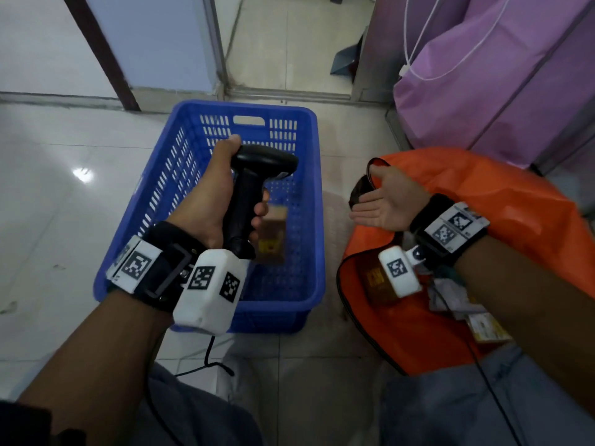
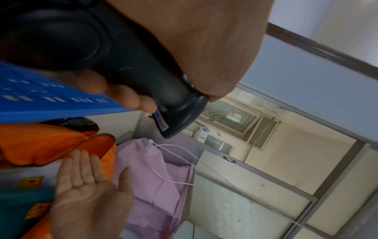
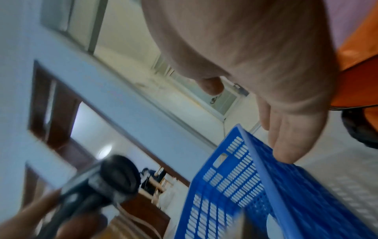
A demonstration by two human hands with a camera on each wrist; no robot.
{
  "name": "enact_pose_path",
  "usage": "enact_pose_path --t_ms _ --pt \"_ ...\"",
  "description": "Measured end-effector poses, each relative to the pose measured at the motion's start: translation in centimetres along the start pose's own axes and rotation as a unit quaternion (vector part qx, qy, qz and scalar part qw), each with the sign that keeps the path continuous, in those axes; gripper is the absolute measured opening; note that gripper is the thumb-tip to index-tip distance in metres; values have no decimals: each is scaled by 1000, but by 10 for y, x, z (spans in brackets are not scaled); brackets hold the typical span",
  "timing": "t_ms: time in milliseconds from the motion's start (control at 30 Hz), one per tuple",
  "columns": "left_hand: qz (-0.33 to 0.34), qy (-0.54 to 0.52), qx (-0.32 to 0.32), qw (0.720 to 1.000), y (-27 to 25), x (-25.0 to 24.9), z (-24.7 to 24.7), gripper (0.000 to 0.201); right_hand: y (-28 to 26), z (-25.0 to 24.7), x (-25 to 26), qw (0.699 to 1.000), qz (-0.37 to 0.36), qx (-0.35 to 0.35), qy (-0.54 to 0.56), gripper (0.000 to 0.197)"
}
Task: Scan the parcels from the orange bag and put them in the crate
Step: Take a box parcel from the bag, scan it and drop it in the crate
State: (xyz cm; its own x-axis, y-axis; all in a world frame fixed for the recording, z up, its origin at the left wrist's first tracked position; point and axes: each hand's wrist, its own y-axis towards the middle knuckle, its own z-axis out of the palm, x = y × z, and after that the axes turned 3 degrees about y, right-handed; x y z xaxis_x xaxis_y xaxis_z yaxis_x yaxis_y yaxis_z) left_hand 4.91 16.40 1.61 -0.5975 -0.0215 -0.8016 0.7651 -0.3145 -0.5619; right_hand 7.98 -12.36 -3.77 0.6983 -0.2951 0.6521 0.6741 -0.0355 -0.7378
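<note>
Holding the black scanner [image 1: 254, 194] by its handle, the left hand [image 1: 212, 201] keeps it over the blue crate [image 1: 314, 194], likely ready for the next label. One brown parcel [image 1: 273, 235] lies blurred inside the crate, by the side nearest the orange bag [image 1: 483, 201]. The right hand [image 1: 386, 204] is flat and empty, palm up, between crate and bag, probably going back for more parcels [image 1: 380, 281], which wait in the bag's mouth. Only the left wrist view shows fingers [image 2: 131, 95] wrapped round the handle. The right wrist view shows the scanner's front window [image 3: 120, 173].
</note>
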Motion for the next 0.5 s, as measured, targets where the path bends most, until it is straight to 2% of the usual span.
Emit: enact_pose_path --t_ms 67,167,267,367,500 --pt "-5 6 -1 1000 6 4 10 78 -6 -25 9 1000 -6 -25 11 73" --pt "-25 21 13 999 16 11 29 80 -10 -67 17 996 -55 -69 -10 57" --pt "-25 25 28 999 27 22 51 82 -5 -108 6 990 -74 -119 -30 38" --pt "-15 6 52 999 39 39 76 81 17 -145 -23 984 -29 -171 -46 39" --pt "-41 0 60 997 59 65 102 79 61 -172 -87 981 23 -180 74 24"
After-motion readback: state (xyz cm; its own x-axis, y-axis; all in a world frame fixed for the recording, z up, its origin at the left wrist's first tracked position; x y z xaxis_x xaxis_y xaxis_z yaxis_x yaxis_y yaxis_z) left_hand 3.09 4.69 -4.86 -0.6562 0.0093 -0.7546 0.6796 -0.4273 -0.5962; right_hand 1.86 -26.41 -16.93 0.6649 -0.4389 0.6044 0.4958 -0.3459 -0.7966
